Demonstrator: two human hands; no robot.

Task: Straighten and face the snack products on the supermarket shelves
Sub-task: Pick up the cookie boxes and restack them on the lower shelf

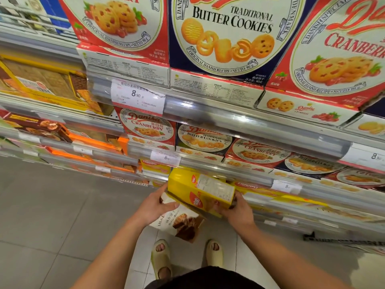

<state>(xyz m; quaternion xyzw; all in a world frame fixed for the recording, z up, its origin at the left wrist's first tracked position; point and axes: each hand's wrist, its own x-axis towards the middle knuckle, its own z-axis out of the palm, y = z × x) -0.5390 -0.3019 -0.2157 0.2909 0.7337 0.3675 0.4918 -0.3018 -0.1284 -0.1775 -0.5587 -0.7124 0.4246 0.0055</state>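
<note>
Below the Danisa cookie shelves [239, 126], both hands are holding boxes — right hand [235, 211] gripping the yellow wafer box [205, 191], left hand [154, 207] clasping the white wafer box [181, 224]. Light, crushable cardboard — best gripped along the edges.

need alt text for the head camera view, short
Seen from above, a person's left hand and right hand hold a yellow snack box over a white wafer box at a low supermarket shelf. Shelves above carry Danisa cookie boxes and a price tag.
</note>
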